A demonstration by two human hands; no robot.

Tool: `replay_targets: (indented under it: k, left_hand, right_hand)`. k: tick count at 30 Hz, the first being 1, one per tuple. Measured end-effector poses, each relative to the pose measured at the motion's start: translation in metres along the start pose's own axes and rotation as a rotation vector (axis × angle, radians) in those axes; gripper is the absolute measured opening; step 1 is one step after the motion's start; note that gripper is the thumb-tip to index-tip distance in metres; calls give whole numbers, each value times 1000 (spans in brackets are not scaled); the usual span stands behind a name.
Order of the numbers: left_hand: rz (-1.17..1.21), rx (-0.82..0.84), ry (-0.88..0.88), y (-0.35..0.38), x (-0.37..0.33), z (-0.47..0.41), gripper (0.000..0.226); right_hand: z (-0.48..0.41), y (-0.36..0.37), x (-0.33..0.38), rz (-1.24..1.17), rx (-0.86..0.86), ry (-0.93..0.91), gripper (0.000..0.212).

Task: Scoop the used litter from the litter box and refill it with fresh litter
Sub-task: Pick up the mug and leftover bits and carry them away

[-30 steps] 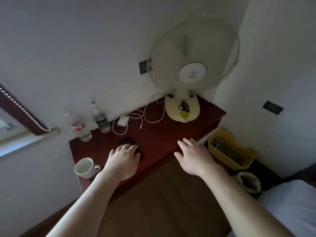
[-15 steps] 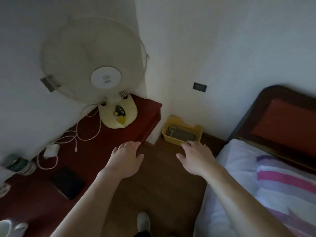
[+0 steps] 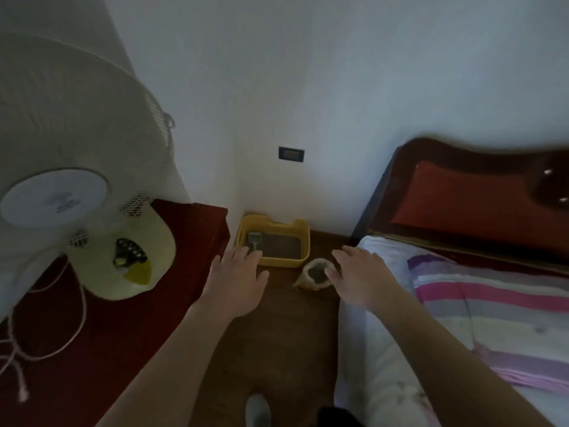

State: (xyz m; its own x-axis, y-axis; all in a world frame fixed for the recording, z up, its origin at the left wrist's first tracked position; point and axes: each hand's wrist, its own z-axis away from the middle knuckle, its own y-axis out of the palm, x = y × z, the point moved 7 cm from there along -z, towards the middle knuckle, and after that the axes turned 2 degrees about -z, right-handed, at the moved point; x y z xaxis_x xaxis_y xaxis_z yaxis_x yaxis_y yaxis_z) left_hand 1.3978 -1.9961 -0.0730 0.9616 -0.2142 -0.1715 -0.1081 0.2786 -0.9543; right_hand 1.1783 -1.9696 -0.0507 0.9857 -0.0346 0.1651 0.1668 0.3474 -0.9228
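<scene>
White plaster wall (image 3: pixel 308 72) fills the upper half of the view and meets in a corner behind everything else. To the right lies a bed (image 3: pixel 462 306) with a striped pink, purple and white cover and a dark wooden headboard (image 3: pixel 462 155) with a red panel. On the left a pale table fan (image 3: pixel 61 134) stands on a dark red worktop (image 3: pixel 123 349), its cream base near the worktop's far end and a pinkish cable (image 3: pixel 80 306) trailing beside it. Brown floor (image 3: pixel 277 349) runs between worktop and bed. At its far end, against the wall, sits the yellow litter box (image 3: pixel 303 238), holding dark grey litter. Both hands are held out above the floor, palms down, fingers straight and loosely spread, holding nothing: the left hand (image 3: pixel 237 282) overlaps the box's near left corner in the view, while the right hand (image 3: pixel 363 275) is over the edge of the bed. Between them, just in front of the box, stands a small open bag (image 3: pixel 315 274) of what looks like dark litter, though the light is dim. A grey litter scoop (image 3: pixel 255 238) lies inside the box at its left end. A dark socket plate (image 3: pixel 291 154) sits on the wall above.
</scene>
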Motion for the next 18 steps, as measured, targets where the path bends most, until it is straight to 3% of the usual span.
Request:
replay_targets:
  k: [7, 18]
  left_hand:
    - [-29, 74, 58, 12, -18, -81, 55]
    - [-30, 88, -74, 93, -1, -226, 55]
  right_hand:
    - [-56, 6, -30, -68, 13, 48, 47]
    - [-222, 69, -82, -48, 93, -45, 56]
